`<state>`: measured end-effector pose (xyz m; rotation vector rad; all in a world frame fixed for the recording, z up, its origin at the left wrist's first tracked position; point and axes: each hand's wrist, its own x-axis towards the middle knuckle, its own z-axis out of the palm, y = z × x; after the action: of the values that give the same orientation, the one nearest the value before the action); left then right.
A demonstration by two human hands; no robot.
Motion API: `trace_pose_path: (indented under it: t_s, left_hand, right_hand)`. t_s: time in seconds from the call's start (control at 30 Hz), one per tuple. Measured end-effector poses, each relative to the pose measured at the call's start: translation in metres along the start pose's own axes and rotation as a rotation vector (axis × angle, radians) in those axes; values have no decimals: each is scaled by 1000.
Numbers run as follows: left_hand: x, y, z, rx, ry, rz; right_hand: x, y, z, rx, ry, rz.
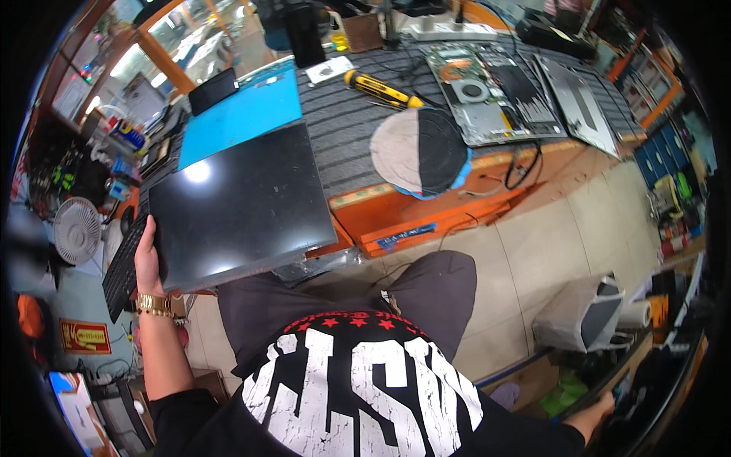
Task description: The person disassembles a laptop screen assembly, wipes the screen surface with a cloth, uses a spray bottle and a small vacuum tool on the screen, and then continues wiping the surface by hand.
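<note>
A dark, glossy laptop screen panel (pixel 244 198) is tilted above my lap and the table's front edge. My left hand (pixel 148 259) is closed on its left side, with the thumb showing on the front and the other fingers hidden behind. A black keyboard (pixel 122 266) lies just beyond that hand. My right hand (pixel 601 405) reaches out to the lower right, beside the wooden edge of an open drawer (pixel 620 373). Its fingers are small and mostly hidden, so what they touch cannot be made out.
On the striped table mat (pixel 335 152) are a blue work mat (pixel 251 107), a yellow-black screwdriver (pixel 383 90), an opened laptop base (pixel 487 91) and its silver cover (pixel 579 107). A round cap (pixel 421 151) overhangs the front edge. A white bag (pixel 579 314) stands on the floor.
</note>
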<state>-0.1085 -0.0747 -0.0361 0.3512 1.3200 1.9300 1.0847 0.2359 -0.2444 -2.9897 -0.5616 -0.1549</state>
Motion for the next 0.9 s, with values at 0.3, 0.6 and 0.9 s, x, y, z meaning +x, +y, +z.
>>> trace_pose_path:
  t_s: [0.3,0.6,0.9]
  left_hand:
    - [73,-16,-40,-6,0,-122]
    - [110,-30,-66,538,284,140]
    - [62,31,29,1435,219,13]
  right_hand:
    - [-4,24,-21,-19,41,115]
    - [6,-50,-48,249,296,-46]
    - [-251,-247,-47,1187,-152,-712]
